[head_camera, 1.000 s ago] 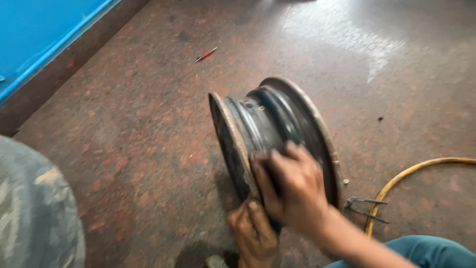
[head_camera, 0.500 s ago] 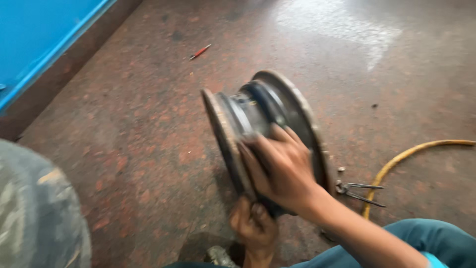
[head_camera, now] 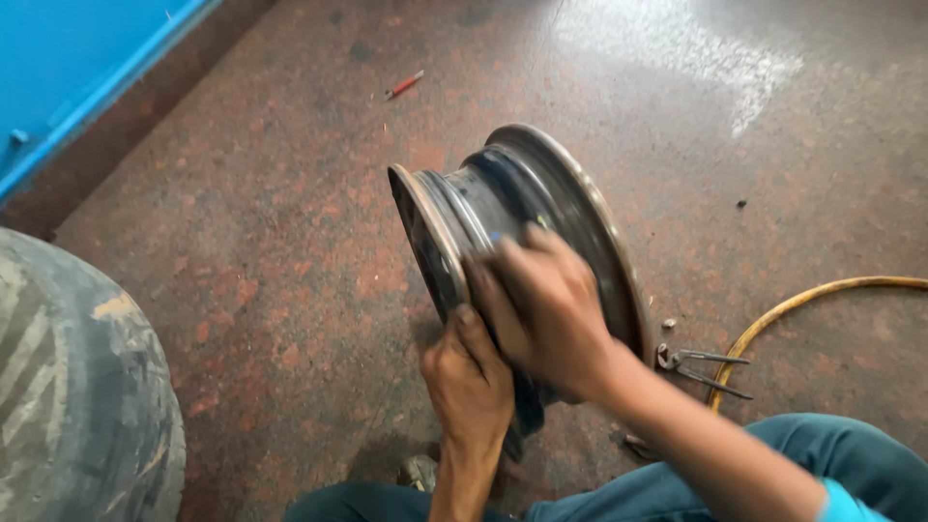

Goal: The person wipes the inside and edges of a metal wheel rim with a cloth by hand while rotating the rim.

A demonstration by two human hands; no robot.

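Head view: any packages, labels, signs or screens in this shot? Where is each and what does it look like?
None in view: no package, label, sign or screen.
Only bare things show: a grey steel wheel rim standing on edge on the speckled reddish floor, held by both hands; a worn tyre at lower left; a plain blue painted panel at upper left.

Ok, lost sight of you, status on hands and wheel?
Left hand gripping wheel rim edge. Right hand pressed on barrel. Rim upright on floor. Pliers, yellow hose beside.
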